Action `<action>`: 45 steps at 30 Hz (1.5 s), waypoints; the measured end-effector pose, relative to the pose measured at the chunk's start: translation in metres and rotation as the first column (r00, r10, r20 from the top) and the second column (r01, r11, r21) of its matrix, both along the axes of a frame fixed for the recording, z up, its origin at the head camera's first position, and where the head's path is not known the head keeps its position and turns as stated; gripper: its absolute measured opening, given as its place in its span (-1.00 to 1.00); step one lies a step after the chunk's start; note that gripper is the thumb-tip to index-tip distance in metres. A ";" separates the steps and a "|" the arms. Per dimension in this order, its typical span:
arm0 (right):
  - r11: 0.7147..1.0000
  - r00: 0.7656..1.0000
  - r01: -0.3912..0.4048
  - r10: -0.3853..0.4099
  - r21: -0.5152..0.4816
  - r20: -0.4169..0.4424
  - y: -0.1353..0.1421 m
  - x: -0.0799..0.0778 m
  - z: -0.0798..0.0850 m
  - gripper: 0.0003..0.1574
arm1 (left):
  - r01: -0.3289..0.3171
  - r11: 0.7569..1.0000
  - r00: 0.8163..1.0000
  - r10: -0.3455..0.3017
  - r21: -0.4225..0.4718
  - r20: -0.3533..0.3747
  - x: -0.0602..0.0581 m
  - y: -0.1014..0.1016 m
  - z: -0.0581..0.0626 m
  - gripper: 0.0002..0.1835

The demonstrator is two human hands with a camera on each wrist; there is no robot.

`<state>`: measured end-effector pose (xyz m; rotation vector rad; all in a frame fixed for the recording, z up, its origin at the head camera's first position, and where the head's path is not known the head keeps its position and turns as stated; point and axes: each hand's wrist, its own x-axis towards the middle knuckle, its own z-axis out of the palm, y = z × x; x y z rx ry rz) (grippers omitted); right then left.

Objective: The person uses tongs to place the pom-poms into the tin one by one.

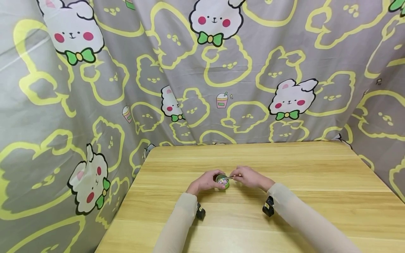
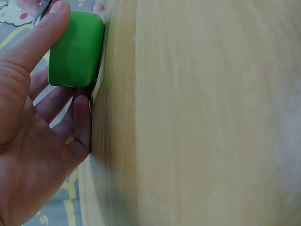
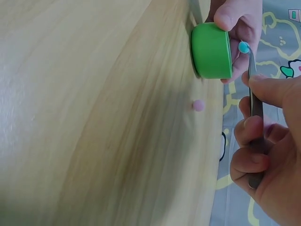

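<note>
My left hand [image 1: 206,181] grips a small round green container [image 3: 210,51] that stands upright on the wooden table, thumb on the near side and fingers around the back. Inside it, small pastel balls [image 1: 223,181] show in the head view. My right hand [image 1: 248,176] pinches metal tweezers [image 3: 257,113] between thumb and fingers. At their tips is a little turquoise ball [image 3: 243,47], just over the container's open top in the right wrist view. A pink ball [image 3: 198,105] lies on the table beside the container, on the right hand's side.
The light wooden table [image 1: 234,225] reaches to a patterned curtain [image 1: 221,70] at the back, with more of it along the left and right sides. Small black cameras [image 1: 200,212] are strapped at both wrists, over pale sleeves.
</note>
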<state>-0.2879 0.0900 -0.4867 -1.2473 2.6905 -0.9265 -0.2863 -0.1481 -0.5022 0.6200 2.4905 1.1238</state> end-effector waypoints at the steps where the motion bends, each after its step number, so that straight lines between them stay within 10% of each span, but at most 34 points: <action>1: 1.000 1.000 0.003 -0.003 0.005 0.005 0.000 0.000 0.000 -0.78 | -0.002 1.000 1.000 0.002 0.001 0.002 0.000 0.000 0.000 -0.46; 45: 0.996 0.994 0.090 -0.090 0.000 0.068 0.016 -0.001 0.005 -0.78 | 0.001 1.000 1.000 -0.001 0.000 -0.006 -0.001 -0.001 -0.001 -0.47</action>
